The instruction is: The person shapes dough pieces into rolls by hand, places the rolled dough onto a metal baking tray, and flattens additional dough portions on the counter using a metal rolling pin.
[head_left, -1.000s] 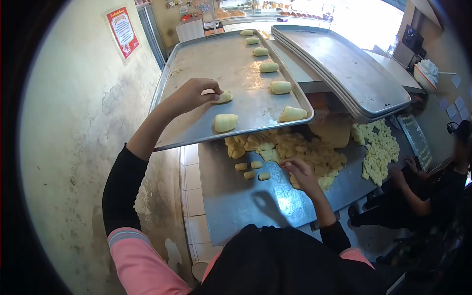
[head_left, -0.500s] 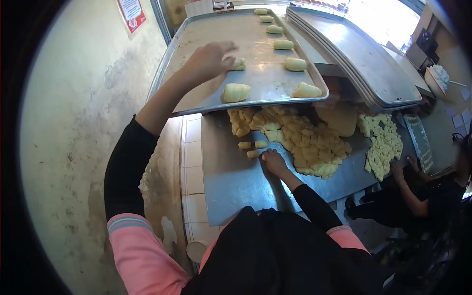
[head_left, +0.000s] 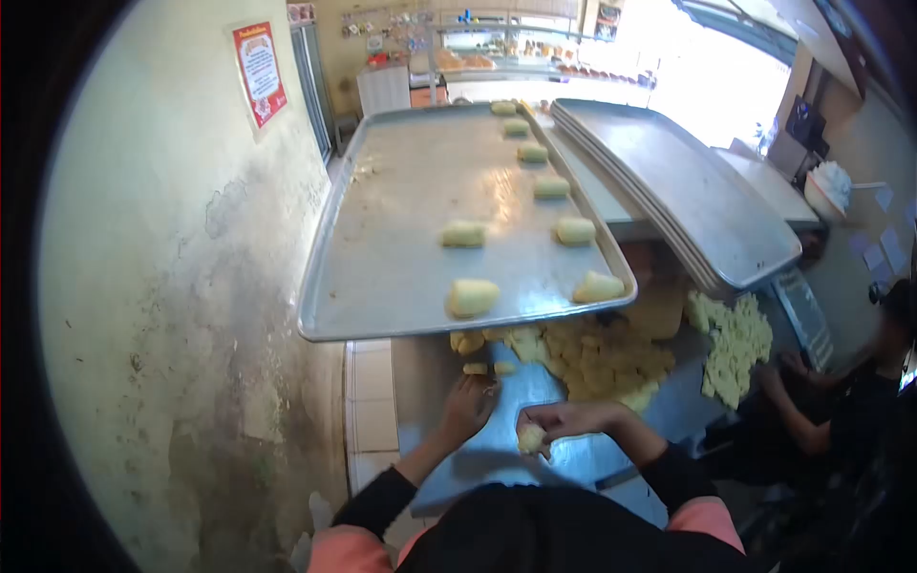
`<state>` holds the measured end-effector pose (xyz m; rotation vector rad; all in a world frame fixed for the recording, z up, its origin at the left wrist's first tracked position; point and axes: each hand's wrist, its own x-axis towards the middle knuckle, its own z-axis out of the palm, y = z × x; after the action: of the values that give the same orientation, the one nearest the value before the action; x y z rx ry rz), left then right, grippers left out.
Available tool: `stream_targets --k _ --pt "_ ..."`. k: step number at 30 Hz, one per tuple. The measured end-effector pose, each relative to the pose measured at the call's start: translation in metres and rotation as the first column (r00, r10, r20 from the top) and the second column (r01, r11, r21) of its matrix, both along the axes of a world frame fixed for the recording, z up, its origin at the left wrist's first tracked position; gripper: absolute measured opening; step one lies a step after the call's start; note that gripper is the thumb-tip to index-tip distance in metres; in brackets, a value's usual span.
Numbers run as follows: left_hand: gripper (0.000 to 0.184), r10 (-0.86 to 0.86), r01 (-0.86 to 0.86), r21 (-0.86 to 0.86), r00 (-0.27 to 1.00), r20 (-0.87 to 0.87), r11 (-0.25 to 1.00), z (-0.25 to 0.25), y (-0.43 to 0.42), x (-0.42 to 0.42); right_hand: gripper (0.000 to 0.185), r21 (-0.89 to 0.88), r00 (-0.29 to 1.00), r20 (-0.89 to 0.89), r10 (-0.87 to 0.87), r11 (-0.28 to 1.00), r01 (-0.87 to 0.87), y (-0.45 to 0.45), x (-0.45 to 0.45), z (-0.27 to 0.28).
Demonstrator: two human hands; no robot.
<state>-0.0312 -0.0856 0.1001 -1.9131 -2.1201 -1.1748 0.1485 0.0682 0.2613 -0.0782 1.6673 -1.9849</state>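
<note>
Low over the table (head_left: 420,368), the right hand (head_left: 578,417) pinched a dough piece (head_left: 531,438) between bent fingers and thumb, just in front of the body. Its wrist was flexed, the back of the hand turned up, and the forearm slanted in from the right. Beside it, apart, the left hand (head_left: 466,409) reached away from the body with its fingertips at two small lumps (head_left: 475,369) (head_left: 504,368); whether it gripped anything could not be made out. The step in hand looked like working single portions by hand, and the next move seemed to call for a light, even hold, since such soft dough would dent easily. Beyond the fingers lay a broad dough pile (head_left: 607,363), partly under the near edge of a tray (head_left: 396,220). On that tray sat eight rolls, six along its right side and two, a near one (head_left: 473,298) and one behind it (head_left: 463,233), further left. Stacked trays (head_left: 678,181) stood to the right, above a second heap (head_left: 734,349), and a co-worker (head_left: 812,430) was beside that heap.
</note>
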Motion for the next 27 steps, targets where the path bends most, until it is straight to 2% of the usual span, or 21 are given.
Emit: stream_targets --k 1,3,4,5,7,9,10,11,13,15,16,18,19,20,22,23,24,25,27 --pt "0.041 0.158 -0.13 -0.155 0.97 0.184 0.979 -0.039 0.013 -0.009 0.029 -0.098 0.997 -0.012 0.073 0.992 -0.074 -0.002 0.002 0.041" --pt "0.049 0.129 -0.123 -0.177 0.991 0.026 0.977 -0.112 0.026 -0.015 0.032 0.106 0.959 -0.259 0.113 0.991 -0.088 0.0 -0.006 0.111" --pt "0.053 0.107 -0.115 -0.19 0.993 -0.047 0.975 -0.127 0.037 -0.015 0.035 0.235 0.928 -0.354 0.121 0.971 -0.037 0.003 -0.013 0.142" --pt "0.059 0.097 -0.056 -0.295 0.987 0.125 0.954 -0.114 0.04 -0.01 0.039 0.354 0.886 -0.441 0.14 0.935 0.028 0.008 -0.022 0.171" --pt "0.062 0.07 -0.069 -0.228 0.998 -0.004 0.971 -0.114 0.046 0.0 0.046 0.46 0.818 -0.574 0.043 0.843 0.278 0.01 -0.048 0.213" --pt "0.064 0.08 -0.115 -0.268 0.987 -0.136 0.957 -0.126 0.055 0.006 0.045 0.435 0.741 -0.667 -0.08 0.766 0.474 0.023 -0.094 0.229" --pt "0.065 0.091 -0.149 -0.291 0.975 -0.203 0.945 -0.123 0.057 0.005 0.045 0.419 0.728 -0.677 -0.112 0.754 0.506 0.034 -0.121 0.231" --pt "0.059 0.1 -0.157 -0.223 0.964 -0.248 0.962 -0.12 0.057 0.002 0.045 0.4 0.715 -0.685 -0.144 0.746 0.533 0.047 -0.15 0.229" --pt "0.047 0.127 -0.137 -0.294 0.991 -0.053 0.946 -0.128 0.067 -0.004 0.042 0.501 0.707 -0.687 -0.169 0.595 0.629 0.074 -0.207 0.215" --pt "0.041 0.18 -0.082 -0.34 0.946 0.27 0.937 -0.17 0.082 -0.013 0.044 0.598 0.705 -0.708 -0.036 0.499 0.627 0.093 -0.252 0.198" --pt "0.038 0.179 -0.047 -0.297 0.882 0.436 0.954 -0.183 0.083 -0.015 0.046 0.638 0.703 -0.71 0.029 0.447 0.626 0.102 -0.268 0.188" --pt "0.032 0.141 -0.019 -0.174 0.675 0.724 0.984 -0.207 0.083 -0.02 0.041 0.675 0.691 -0.712 0.128 0.399 0.621 0.116 -0.288 0.167" --pt "0.033 0.154 -0.034 -0.173 0.649 0.745 0.984 -0.189 0.073 -0.021 0.039 0.691 0.683 -0.708 0.177 0.372 0.62 0.118 -0.293 0.16" --pt "0.034 0.165 -0.05 -0.172 0.622 0.765 0.984 -0.172 0.062 -0.022 0.041 0.73 0.682 -0.683 0.261 0.286 0.621 0.121 -0.294 0.153" --pt "0.035 0.2 -0.095 -0.192 0.719 0.665 0.977 -0.142 0.03 -0.028 0.043 0.743 0.698 -0.668 0.257 0.28 0.608 0.119 -0.291 0.15" --pt "0.037 0.156 -0.101 -0.121 0.49 0.858 0.987 -0.142 0.013 -0.032 0.045 0.747 0.705 -0.664 0.25 0.275 0.605 0.12 -0.286 0.151" --pt "0.038 0.085 -0.128 -0.058 0.22 0.972 0.99 -0.144 -0.006 -0.039 0.043 0.782 0.746 -0.623 0.236 0.233 0.579 0.119 -0.283 0.152" --pt "0.039 -0.006 -0.172 -0.004 -0.061 0.998 0.985 -0.14 -0.021 -0.047 0.043 0.775 0.735 -0.631 0.249 0.245 0.582 0.121 -0.283 0.151" --pt "0.034 -0.176 -0.47 0.035 -0.26 0.95 0.882 -0.082 -0.058 -0.057 0.042 0.757 0.708 -0.653 0.269 0.267 0.597 0.125 -0.283 0.15"
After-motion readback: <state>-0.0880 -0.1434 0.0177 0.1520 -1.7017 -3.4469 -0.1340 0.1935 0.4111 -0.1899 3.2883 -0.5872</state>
